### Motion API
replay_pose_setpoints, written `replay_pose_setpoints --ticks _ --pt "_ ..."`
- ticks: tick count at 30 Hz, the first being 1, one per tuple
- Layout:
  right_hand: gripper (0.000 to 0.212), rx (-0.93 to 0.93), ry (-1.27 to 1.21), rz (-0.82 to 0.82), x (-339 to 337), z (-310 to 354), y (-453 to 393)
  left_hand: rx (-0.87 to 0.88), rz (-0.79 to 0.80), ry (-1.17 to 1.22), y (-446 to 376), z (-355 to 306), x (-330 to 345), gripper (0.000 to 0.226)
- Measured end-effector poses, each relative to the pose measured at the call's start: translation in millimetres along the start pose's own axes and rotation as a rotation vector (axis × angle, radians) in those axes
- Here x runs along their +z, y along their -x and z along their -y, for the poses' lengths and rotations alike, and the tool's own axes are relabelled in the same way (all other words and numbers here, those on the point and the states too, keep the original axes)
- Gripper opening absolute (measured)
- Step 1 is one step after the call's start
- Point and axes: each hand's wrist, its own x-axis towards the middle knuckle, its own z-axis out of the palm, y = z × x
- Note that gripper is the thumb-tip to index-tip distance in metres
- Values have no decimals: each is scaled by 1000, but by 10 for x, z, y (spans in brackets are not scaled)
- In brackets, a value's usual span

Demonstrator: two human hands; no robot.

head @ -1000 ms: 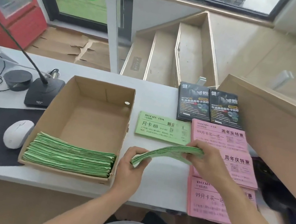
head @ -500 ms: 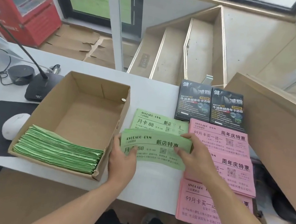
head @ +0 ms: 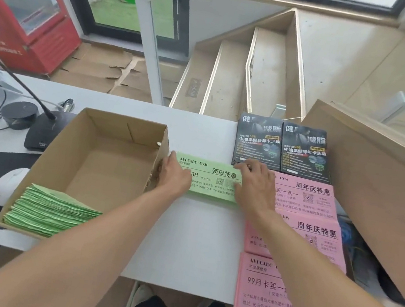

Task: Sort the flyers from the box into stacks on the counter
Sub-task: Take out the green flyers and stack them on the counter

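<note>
A cardboard box (head: 121,120) on the white counter (head: 204,233) holds a thick pile of green flyers (head: 49,211) at its near end. Right of the box lies a green flyer stack (head: 213,181). My left hand (head: 174,175) grips the stack's left end, its fingers curled down beside the box wall. Across the stack's right end my right hand (head: 257,188) lies flat, pressing on it. Three pink flyer stacks (head: 316,198) (head: 315,240) (head: 269,296) run down the right side. Two black flyer stacks (head: 259,141) (head: 305,151) stand behind them.
A white mouse (head: 9,185) on a black pad and a microphone base (head: 46,128) sit left of the box. A wooden panel (head: 375,194) rises at the right. The nearest pink stack overhangs the counter's front edge. Stairs lie beyond the counter.
The green bundle that both hands held up in the air has moved forward and down onto the green stack. Both hands now rest at its ends.
</note>
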Motion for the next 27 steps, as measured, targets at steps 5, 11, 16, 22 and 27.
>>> replay_pose_setpoints --ticks 5,11,16,22,27 --pt "41 -153 18 147 41 40 246 -4 45 46 88 26 6 52" --pt "37 -62 59 177 37 17 249 -17 67 91 80 -6 -17 66" --pt "42 -47 78 236 -51 72 252 55 109 106 243 -48 -69 82" --pt "22 -83 -305 -129 -422 619 128 448 -81 464 810 -23 -731 46" --pt "13 -376 -587 -48 -581 1703 176 403 -358 333 702 651 -1482 38"
